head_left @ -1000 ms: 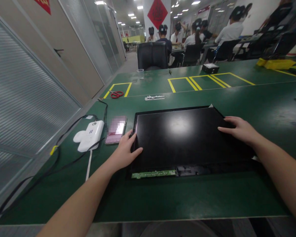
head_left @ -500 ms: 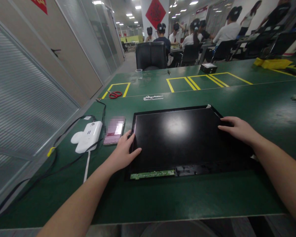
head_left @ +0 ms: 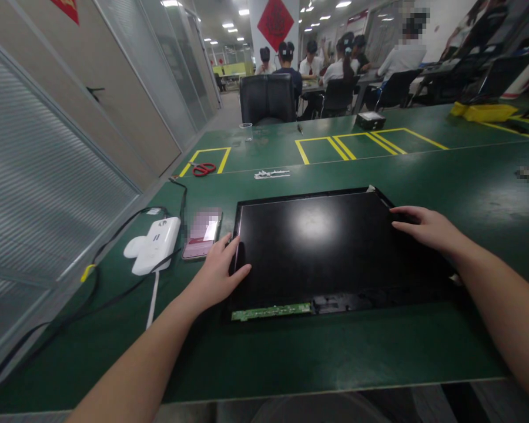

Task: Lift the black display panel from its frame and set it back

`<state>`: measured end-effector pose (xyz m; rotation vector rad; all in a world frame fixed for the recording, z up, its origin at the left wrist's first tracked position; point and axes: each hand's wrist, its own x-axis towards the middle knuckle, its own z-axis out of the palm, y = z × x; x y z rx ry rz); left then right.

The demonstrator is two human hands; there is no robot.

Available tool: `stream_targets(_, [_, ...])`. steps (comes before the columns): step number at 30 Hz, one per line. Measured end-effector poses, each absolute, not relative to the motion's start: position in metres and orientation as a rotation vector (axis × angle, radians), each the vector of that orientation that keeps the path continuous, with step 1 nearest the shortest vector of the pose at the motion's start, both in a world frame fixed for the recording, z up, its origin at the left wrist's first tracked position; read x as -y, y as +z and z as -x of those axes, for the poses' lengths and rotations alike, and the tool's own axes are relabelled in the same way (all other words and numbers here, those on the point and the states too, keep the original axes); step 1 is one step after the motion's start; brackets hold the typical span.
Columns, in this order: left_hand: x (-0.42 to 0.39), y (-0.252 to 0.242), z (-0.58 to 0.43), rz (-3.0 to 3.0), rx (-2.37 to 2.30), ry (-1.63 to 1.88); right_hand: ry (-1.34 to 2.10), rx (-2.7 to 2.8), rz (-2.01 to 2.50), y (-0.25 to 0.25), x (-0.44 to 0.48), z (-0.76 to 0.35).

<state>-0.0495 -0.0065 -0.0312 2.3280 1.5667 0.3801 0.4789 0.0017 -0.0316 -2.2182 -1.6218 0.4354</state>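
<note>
A black display panel (head_left: 317, 247) lies flat on the green table (head_left: 335, 352), with light glaring off its upper middle. Along its near edge runs a narrow green circuit board (head_left: 271, 311). My left hand (head_left: 218, 273) rests on the panel's left edge, thumb over the surface and fingers spread. At the opposite edge, my right hand (head_left: 427, 229) touches the upper right side with its thumb and fingers apart. Small pale pieces show at the panel's top right corner and beside my right wrist.
Left of the panel are a phone (head_left: 201, 234), a white device (head_left: 156, 245) and black cables. Beyond it lie red scissors (head_left: 204, 170), white strips (head_left: 272, 174), a clear cup (head_left: 246, 131), a black box (head_left: 370, 120) and a yellow tray (head_left: 485, 111). People sit farther back.
The view has shifted slightly. My right thumb and fingertips have changed position a little at the panel's right edge, while my left hand stays on the left edge.
</note>
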Motion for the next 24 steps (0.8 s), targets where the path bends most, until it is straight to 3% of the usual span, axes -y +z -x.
stream_targets(12, [0.0086, -0.0325, 0.0445, -2.338, -1.576, 0.377, 0.335, 1.753, 2.202, -0.0326, -0.0016, -0.4786])
stream_targets(24, [0.0032, -0.028, 0.0438, -2.279, -1.562, 0.483, 0.332, 1.503, 2.317, -0.0232, 0.0011, -0.4853])
